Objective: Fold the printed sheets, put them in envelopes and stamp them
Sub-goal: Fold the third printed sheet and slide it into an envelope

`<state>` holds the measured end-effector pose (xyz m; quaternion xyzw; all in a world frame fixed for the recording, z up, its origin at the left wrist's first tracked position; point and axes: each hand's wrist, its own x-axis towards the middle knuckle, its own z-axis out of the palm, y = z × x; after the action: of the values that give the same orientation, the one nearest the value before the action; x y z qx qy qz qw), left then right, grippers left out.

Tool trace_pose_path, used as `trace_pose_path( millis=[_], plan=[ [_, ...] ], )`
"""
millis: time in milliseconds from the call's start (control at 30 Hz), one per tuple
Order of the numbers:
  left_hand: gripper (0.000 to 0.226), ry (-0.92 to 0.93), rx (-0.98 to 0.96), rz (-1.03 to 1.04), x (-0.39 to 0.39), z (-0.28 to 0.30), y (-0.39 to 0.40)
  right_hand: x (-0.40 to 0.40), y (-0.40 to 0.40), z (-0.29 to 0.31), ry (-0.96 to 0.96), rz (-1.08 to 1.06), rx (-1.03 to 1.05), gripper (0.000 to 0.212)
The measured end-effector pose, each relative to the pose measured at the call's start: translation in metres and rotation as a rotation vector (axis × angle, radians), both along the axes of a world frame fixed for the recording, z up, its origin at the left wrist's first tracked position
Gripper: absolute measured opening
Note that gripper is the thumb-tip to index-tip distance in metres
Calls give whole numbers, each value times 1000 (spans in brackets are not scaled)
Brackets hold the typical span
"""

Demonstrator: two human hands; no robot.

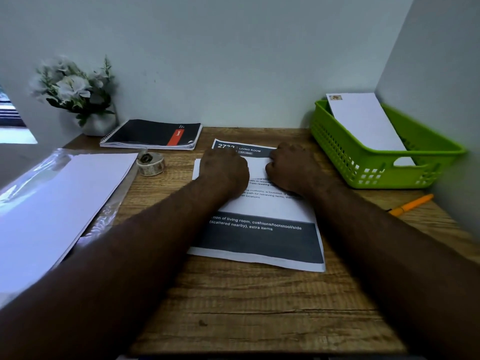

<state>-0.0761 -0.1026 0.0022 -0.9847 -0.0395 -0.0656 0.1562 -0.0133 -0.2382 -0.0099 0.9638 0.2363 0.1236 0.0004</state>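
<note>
Both hands, the left hand (225, 169) and the right hand (291, 167), lay on one printed sheet (262, 229) on the wooden surface (259, 307), their fingers curled down onto a white folded part; whether they pinched it I could not tell. Left of the fingers sat one stamp roll (150, 163), one notebook (153, 135) and one envelope stack (57, 203). Right of them stood one green basket (376, 162) with one stamped envelope (363, 120), and one orange pen (411, 204), against pale walls.

Envelope (363, 123) in basket (384, 175), right of sheet (262, 211)
</note>
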Motion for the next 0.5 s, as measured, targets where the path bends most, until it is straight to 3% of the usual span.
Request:
trace_pose_path(
  millis=[367,500],
  plan=[
    [30,5,71,172,-15,9,33,6,-11,-5,4,-85,131,45],
    [27,-163,-70,103,-6,3,41,10,-17,-3,65,-73,148,40]
  ],
)
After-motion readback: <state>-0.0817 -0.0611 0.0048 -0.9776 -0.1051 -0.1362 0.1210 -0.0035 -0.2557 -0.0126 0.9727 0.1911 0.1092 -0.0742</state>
